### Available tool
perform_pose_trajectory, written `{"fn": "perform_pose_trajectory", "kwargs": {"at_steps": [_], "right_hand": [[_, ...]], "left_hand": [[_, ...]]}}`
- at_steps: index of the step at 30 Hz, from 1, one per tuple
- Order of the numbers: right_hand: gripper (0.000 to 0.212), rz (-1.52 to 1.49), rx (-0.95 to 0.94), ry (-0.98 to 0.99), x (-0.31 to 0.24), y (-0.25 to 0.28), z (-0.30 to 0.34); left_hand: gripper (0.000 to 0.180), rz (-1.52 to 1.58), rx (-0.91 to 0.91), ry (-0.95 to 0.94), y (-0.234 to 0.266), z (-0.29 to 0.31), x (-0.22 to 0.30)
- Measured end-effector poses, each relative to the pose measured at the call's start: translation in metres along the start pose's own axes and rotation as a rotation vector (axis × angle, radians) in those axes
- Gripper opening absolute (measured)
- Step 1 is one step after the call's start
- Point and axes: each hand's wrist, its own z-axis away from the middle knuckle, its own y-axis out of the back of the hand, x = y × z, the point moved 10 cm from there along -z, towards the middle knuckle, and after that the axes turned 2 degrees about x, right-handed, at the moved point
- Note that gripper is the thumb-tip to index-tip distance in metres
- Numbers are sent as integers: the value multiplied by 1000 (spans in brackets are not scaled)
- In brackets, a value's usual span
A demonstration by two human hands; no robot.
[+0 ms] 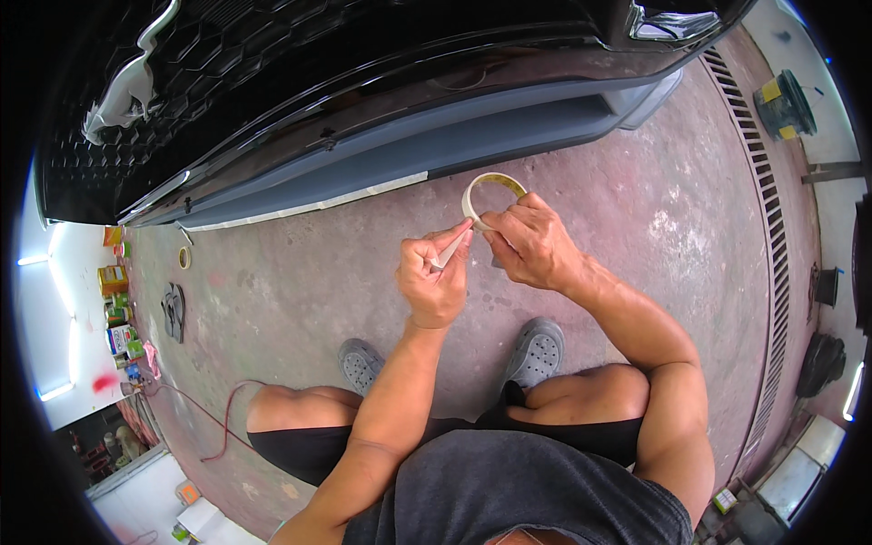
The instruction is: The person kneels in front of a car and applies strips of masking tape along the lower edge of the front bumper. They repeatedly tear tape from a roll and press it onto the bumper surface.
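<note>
A roll of masking tape (470, 195) is gripped by my right hand (531, 241), whose fingers close on the ring's near right side. My left hand (434, 283) is closed just left of it, pinching the loose tape end (449, 251) between thumb and fingers. The fingertips of both hands nearly meet. A small grey edge shows under my right fingers; I cannot make out what it is. Beyond my hands is the car's dark front bumper (381, 136). A pale strip of tape (313, 207) runs along the left part of its lower edge.
A second tape roll (185, 258) lies on the concrete floor near a pair of flip-flops (173, 312). Several paint cans (115, 313) line the left wall. A red hose (218, 427) curves beside my left knee. A drain grate (772, 245) and a dark bucket (785, 104) are at right.
</note>
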Motion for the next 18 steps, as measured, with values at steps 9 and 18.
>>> {"fn": "perform_pose_trajectory", "kwargs": {"at_steps": [9,18], "right_hand": [[18,-164,-129,-243,33,-18,12],[38,-271,-126,-254,26,-11,11]], "left_hand": [[40,-375,-174,-264,-14,2,31],[45,-32,-47,215,2,-1,-9]]}}
